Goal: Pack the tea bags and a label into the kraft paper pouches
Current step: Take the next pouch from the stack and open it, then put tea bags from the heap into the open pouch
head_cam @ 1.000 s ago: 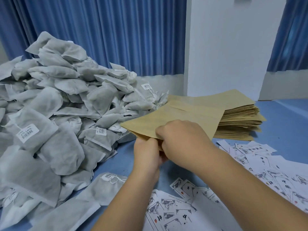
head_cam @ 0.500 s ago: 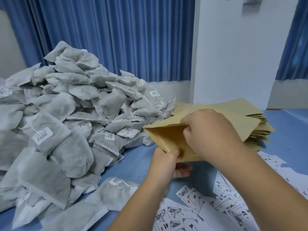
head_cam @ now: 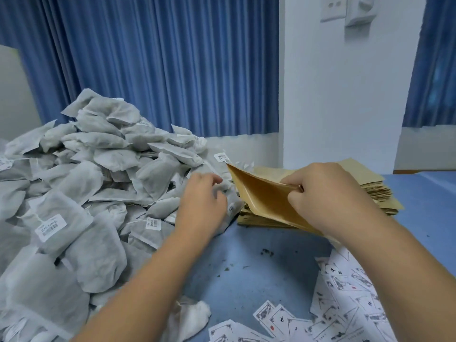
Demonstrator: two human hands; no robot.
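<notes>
My right hand (head_cam: 323, 196) pinches the upper lip of a kraft paper pouch (head_cam: 261, 198) and holds it above the table. The pouch's mouth gapes open toward the left. My left hand (head_cam: 202, 201) is at the right edge of the big heap of grey tea bags (head_cam: 98, 183), its fingers curled round one tea bag (head_cam: 225, 193) just left of the pouch mouth. Printed white labels (head_cam: 345, 292) lie scattered at the front right of the blue table (head_cam: 246, 255).
A stack of flat kraft pouches (head_cam: 370, 191) sits behind the held pouch, against a white pillar (head_cam: 345, 107). One loose tea bag (head_cam: 190, 314) lies near the front edge. Dark tea crumbs (head_cam: 266, 253) dot the table. Blue curtains hang behind.
My left hand has let go of the pouch and moved left onto the tea bag heap. My right hand alone keeps the pouch open. The view has tilted upward.
</notes>
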